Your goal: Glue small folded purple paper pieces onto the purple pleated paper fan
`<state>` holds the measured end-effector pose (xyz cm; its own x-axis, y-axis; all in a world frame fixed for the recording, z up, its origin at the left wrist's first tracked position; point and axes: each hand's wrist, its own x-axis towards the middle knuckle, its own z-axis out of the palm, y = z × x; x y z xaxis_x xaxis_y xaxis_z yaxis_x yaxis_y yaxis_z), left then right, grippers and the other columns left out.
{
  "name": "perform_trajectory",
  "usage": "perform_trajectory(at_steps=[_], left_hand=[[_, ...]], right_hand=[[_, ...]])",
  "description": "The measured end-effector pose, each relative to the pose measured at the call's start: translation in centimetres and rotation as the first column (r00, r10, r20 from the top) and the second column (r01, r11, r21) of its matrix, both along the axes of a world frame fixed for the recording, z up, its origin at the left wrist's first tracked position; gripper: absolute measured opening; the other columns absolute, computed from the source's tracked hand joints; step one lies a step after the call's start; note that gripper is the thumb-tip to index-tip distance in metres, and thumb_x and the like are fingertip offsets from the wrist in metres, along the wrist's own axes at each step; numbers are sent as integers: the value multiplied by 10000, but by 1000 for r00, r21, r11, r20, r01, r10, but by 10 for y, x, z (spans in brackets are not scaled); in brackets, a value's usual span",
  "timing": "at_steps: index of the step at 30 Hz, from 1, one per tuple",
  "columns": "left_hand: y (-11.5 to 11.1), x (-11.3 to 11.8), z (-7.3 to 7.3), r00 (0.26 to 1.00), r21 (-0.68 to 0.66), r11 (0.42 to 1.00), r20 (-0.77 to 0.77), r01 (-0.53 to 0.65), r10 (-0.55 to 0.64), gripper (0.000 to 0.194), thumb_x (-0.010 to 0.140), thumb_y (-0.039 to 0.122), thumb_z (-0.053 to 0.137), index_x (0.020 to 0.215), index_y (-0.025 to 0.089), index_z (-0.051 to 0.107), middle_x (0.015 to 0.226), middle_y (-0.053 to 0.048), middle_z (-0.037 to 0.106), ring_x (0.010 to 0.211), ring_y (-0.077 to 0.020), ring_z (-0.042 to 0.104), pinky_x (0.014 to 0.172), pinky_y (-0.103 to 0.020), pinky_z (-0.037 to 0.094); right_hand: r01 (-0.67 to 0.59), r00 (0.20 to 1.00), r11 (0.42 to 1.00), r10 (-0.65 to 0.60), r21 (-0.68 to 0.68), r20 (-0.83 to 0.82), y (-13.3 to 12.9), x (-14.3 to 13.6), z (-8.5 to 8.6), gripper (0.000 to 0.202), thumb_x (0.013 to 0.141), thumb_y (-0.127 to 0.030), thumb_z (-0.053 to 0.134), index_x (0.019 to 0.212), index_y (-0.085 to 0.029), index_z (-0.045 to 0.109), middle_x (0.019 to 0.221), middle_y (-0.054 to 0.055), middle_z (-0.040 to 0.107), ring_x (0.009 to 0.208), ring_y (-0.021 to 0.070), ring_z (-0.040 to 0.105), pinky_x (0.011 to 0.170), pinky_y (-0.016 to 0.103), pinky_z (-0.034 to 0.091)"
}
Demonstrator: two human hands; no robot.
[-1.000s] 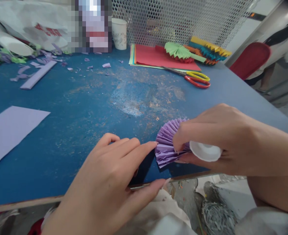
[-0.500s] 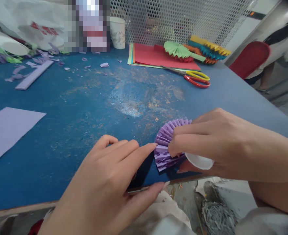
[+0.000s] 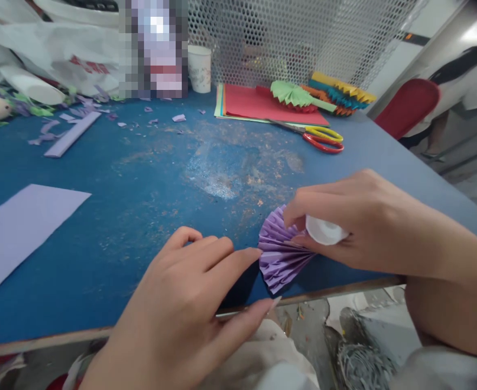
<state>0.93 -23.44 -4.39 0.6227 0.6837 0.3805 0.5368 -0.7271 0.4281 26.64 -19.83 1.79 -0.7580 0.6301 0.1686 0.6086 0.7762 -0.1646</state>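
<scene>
A purple pleated paper fan lies spread on the blue table near its front edge. My right hand is closed around a white round-ended object, whose kind I cannot make out; its index finger and thumb bend over the fan's gathered side. Part of the fan is hidden under those fingers. My left hand lies to the left of the fan with thumb and index finger apart, holding nothing. Its index fingertip touches the fan's left rim, while the thumb reaches the table's front edge.
Scissors lie before coloured paper sheets, with several pleated paper pieces on and beside them. A paper cup stands behind. Leftward are a purple sheet, a folded strip and scraps. A person is at the far right.
My right index finger has lifted and drawn back toward the thumb, baring more of the fan's pleats. The fan has turned slightly. My left hand stays nearly in place; the view has tilted a little.
</scene>
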Motion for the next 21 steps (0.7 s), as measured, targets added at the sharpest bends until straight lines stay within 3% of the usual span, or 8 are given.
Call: perform_trajectory(at_steps=[7,14,17,21], left_hand=[[-2,2,-4,999,156,988,36,17,-23,171,948,337,643,1040,211,712,744,17,643,657,-165,571,725,-367,375],[0,5,-10,999,243,969,11,43,-48,242,968,394,610,1009,185,725,713,9,615,670,-181,564,718,-363,343],[-2,5,-9,1000,289,957,14,2,-7,229,969,383,614,1013,189,726,744,-1,637,690,-190,573,733,-370,355],[-6,-27,0,989,337,930,41,-150,145,250,994,362,591,1133,192,709,853,-23,669,794,-205,607,765,-367,394]], right_hand=[[-43,999,969,39,-242,-19,8,-3,0,58,919,-232,682,969,-222,655,833,-32,729,635,91,548,636,256,351],[23,999,969,-13,-247,40,12,-6,-4,98,929,-322,651,915,-225,655,719,-28,683,606,115,550,623,249,325],[60,997,964,-44,-259,68,8,-8,-3,120,939,-342,639,939,-224,657,739,-17,692,631,128,573,643,250,346],[165,981,972,-145,-165,130,5,-2,-3,184,964,-408,601,959,-231,652,778,5,705,662,162,582,658,277,363]])
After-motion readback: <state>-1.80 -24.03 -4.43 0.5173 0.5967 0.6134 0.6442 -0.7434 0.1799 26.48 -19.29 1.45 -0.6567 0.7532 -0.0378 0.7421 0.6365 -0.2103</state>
